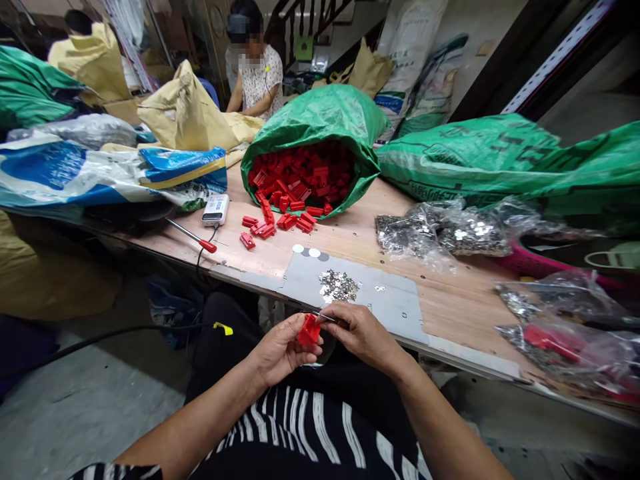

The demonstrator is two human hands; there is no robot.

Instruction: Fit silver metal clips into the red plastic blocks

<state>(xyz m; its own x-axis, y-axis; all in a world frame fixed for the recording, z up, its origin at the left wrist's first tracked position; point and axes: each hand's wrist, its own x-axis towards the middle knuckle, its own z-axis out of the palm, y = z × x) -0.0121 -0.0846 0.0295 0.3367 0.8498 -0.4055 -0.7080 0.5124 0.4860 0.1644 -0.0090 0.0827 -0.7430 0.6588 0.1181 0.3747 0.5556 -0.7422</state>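
My left hand (pixel 286 348) is closed around a small red plastic part (pixel 309 330), held just in front of the table's near edge. In my right hand (pixel 363 333) is a thin, dark metal tool (pixel 331 319) that looks like tweezers, its tip at the top of the red part. Much of the tool is hidden by my fingers. Beyond my hands, a loose heap of small shiny metal pieces (pixel 339 287) lies on a grey sheet (pixel 395 297). Several loose red parts (pixel 265 229) lie on the wooden table, spilling from a green sack (pixel 320 110) full of them.
Clear bags of metal pieces (pixel 467 230) lie to the right, by a pink basket (pixel 525 260). A red-handled screwdriver (pixel 207 246) and a white power bank (pixel 215 210) are at left. Sacks (pixel 185 110) line the back; a person (pixel 260 80) sits across the table.
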